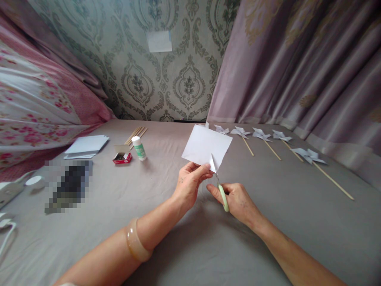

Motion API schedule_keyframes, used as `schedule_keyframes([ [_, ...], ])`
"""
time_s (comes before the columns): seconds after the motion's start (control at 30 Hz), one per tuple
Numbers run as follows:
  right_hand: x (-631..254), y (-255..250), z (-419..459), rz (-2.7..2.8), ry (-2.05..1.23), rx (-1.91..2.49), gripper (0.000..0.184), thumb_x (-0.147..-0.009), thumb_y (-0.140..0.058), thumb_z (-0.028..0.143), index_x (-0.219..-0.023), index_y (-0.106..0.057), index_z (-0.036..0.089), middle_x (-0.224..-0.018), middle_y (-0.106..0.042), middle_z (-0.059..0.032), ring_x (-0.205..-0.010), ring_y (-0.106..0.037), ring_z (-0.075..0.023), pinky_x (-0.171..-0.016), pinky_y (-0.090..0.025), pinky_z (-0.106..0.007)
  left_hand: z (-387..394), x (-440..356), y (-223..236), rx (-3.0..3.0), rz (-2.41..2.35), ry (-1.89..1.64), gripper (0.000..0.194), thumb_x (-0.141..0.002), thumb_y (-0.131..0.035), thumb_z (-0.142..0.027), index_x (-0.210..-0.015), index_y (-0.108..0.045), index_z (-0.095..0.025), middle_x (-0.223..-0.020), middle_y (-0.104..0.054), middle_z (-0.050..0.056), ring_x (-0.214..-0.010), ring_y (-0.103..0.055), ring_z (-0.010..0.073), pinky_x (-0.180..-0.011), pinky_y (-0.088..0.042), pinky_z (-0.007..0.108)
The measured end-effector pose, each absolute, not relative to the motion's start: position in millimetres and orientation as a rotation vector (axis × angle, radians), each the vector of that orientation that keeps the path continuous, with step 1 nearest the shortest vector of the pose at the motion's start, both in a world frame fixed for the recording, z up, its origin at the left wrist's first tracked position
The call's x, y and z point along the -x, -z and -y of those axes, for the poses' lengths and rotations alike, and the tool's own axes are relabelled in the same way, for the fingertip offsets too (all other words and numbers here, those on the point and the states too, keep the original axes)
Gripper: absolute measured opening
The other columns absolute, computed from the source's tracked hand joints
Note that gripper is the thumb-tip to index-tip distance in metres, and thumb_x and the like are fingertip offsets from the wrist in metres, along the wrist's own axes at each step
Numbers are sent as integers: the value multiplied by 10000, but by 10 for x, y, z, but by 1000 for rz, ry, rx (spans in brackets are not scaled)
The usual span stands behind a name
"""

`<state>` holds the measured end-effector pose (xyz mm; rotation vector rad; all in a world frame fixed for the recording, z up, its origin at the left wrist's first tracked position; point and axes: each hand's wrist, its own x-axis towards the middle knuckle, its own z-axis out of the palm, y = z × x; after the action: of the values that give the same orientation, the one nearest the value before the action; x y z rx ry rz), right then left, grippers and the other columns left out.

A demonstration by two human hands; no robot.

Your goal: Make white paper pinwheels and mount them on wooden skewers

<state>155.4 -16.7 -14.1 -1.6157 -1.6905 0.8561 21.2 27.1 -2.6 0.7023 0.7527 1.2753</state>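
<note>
I saw a plain white square-looking paper sheet (pixel 205 143), tilted, one blade of the pale-green-handled metal scissors (pixel 223 197) across its near corner. An open red cardboard box (pixel 123 159) held tiny brownish pieces (pixel 120 157). The sheet stood just beyond the left hand (pixel 190 182), which pinched its near edge; the right hand (pixel 239 199) gripped the scissors' handle.

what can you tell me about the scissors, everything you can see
The scissors have a pale green handle, plastic by its look, and a shiny metal blade with a narrow tip. The right hand holds them by the handle, off the grey cloth, with the tip pointing up and away from the person. One blade lies across the front of the white paper, near its lowest corner; the other blade is hidden. The left hand pinches the paper close beside the visible blade.
</note>
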Motion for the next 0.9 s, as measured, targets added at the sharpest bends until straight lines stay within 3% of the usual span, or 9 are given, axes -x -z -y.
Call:
schedule_keyframes([
  [0.9, -1548, 142, 168, 1699, -826, 1641, 575, -745, -538, 656, -467, -347, 191, -525, -239, 39, -516, -251, -86, -457, -198, -247, -271, -208, 55, -706, -747, -1273, 229, -605, -814, -244, -639, -620, -127, -632, -657, 16, -579, -622, 100, -652, -500, 237],
])
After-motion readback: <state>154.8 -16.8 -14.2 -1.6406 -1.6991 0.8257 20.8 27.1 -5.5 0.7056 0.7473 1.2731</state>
